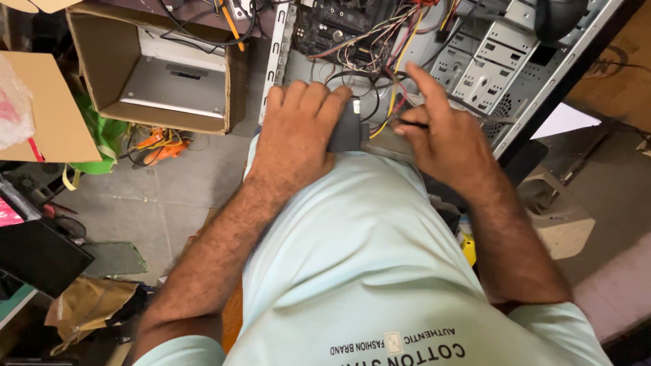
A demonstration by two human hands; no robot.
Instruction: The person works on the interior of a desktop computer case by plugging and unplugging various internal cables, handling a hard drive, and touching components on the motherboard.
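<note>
An open grey computer case point(515, 74) lies on the floor in front of me, with a dark motherboard point(339, 24) and a bundle of coloured cables point(393, 54) inside. My left hand point(295, 135) grips a small dark box-shaped part point(349, 129) at the case's near edge, fingers curled over its top. My right hand point(441, 132) is beside it, thumb and fingers pinching a thin dark cable or connector point(410, 124), index finger stretched toward the drive bays point(485, 64). My pale shirt hides the lower part of the case.
An open cardboard box point(102, 68) holding a flat silver device point(173, 88) stands at the left. Orange tools point(159, 146) and green cloth point(102, 135) lie on the concrete floor. A pale plastic housing point(563, 217) sits at the right, clutter at the lower left.
</note>
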